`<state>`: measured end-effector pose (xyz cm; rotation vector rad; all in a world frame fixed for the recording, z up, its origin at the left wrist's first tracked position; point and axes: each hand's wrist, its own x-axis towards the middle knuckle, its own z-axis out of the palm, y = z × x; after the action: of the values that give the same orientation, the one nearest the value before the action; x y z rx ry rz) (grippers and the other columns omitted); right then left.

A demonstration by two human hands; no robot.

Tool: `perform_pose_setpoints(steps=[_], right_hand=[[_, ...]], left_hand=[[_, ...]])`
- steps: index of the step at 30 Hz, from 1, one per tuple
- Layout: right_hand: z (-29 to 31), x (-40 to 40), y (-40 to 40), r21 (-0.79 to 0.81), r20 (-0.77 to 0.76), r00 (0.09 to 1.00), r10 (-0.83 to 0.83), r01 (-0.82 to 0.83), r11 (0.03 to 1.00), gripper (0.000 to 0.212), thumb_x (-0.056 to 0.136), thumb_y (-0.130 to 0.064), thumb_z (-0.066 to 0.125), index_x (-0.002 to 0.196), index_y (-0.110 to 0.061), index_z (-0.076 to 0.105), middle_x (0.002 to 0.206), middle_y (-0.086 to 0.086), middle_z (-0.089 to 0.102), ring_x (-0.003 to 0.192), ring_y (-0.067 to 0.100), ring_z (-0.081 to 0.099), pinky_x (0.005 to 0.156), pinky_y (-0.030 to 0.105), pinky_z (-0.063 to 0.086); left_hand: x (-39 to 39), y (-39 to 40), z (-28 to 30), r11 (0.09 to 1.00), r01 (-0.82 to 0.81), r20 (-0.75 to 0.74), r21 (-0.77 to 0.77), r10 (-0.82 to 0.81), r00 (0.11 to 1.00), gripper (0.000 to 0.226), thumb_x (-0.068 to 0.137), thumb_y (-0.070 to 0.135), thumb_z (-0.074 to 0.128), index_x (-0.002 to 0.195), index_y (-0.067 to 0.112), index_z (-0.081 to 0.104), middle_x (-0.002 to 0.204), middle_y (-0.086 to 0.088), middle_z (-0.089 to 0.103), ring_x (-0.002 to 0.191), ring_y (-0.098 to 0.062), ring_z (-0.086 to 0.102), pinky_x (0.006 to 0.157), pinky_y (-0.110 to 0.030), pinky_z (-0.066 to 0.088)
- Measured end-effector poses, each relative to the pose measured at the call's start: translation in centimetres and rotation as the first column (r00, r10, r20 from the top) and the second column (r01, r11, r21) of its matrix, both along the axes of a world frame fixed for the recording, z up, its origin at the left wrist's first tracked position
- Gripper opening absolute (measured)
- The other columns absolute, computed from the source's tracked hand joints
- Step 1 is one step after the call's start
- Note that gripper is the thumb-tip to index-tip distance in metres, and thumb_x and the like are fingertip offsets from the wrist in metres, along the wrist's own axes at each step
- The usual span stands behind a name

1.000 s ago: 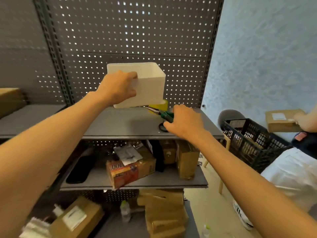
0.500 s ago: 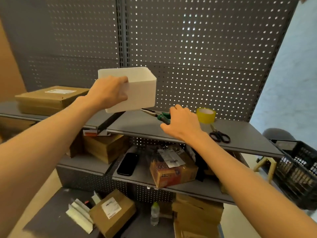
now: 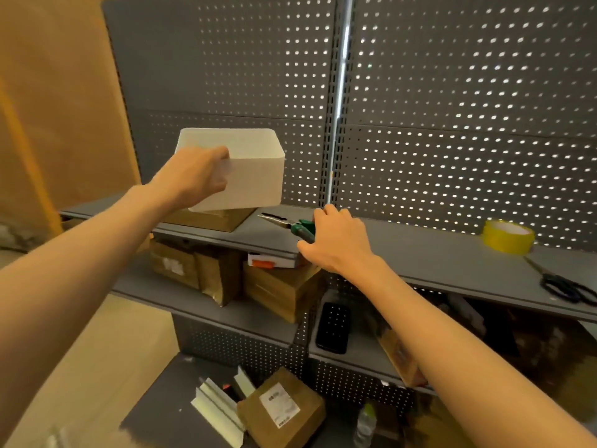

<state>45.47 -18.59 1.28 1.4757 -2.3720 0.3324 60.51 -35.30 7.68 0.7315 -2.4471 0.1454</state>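
My left hand (image 3: 197,174) grips the near wall of a white open-top bin (image 3: 255,169), fingers curled over its rim, holding it in the air above a flat cardboard box (image 3: 210,219) on the top grey shelf (image 3: 436,253). My right hand (image 3: 336,237) grips the green handles of long-nose pliers (image 3: 287,225). The metal jaws point left, just over the shelf surface.
A yellow tape roll (image 3: 507,237) and black scissors (image 3: 565,286) lie on the top shelf to the right. Cardboard boxes (image 3: 277,289) and a black phone (image 3: 332,326) sit on the middle shelf. More boxes (image 3: 281,412) and a bottle (image 3: 365,425) are at the bottom. Perforated back panel behind.
Both hands and my view have moved left along the shelving, carrying the white bin and pliers. The tape and scissors now lie far right; the person and crate have left the view.
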Motion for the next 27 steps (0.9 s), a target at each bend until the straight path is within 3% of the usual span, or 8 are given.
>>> perform_pose_setpoints(steps=[6, 21, 27], right_hand=[[-0.5, 3.1, -6.3, 0.002, 0.003, 0.999, 0.048, -0.048, 0.999, 0.049, 0.085, -0.048, 0.051, 0.115, -0.01, 0.049, 0.119, 0.009, 0.05, 0.11, 0.029, 0.047, 0.086, 0.04, 0.041], [1.0, 5.6, -21.6, -0.02, -0.042, 0.994, 0.101, -0.102, 0.995, 0.052, 0.084, -0.047, 0.051, 0.12, -0.009, 0.049, 0.123, 0.009, 0.05, 0.112, 0.03, 0.046, 0.088, 0.041, 0.04], [2.8, 6.0, -29.2, -0.09, -0.028, 0.989, 0.142, -0.144, 0.985, 0.047, 0.086, -0.046, 0.05, 0.116, -0.011, 0.05, 0.118, 0.008, 0.05, 0.108, 0.028, 0.047, 0.077, 0.035, 0.036]], left_hand=[[3.9, -5.8, -0.9, 1.0, -0.003, 0.02, 0.021, 0.002, 1.0, 0.026, 0.088, 0.013, 0.058, 0.113, 0.007, 0.052, 0.117, -0.019, 0.059, 0.103, -0.034, 0.056, 0.084, -0.04, 0.047], [6.9, -19.5, 0.0, 0.998, -0.064, -0.026, 0.01, 0.064, 0.998, 0.024, 0.087, 0.011, 0.059, 0.108, 0.002, 0.052, 0.114, -0.022, 0.057, 0.103, -0.036, 0.052, 0.083, -0.04, 0.043], [7.8, -26.4, 2.0, 0.994, -0.091, 0.004, -0.062, 0.091, 0.996, 0.023, 0.086, 0.01, 0.06, 0.104, -0.001, 0.051, 0.11, -0.023, 0.057, 0.099, -0.036, 0.051, 0.069, -0.034, 0.034]])
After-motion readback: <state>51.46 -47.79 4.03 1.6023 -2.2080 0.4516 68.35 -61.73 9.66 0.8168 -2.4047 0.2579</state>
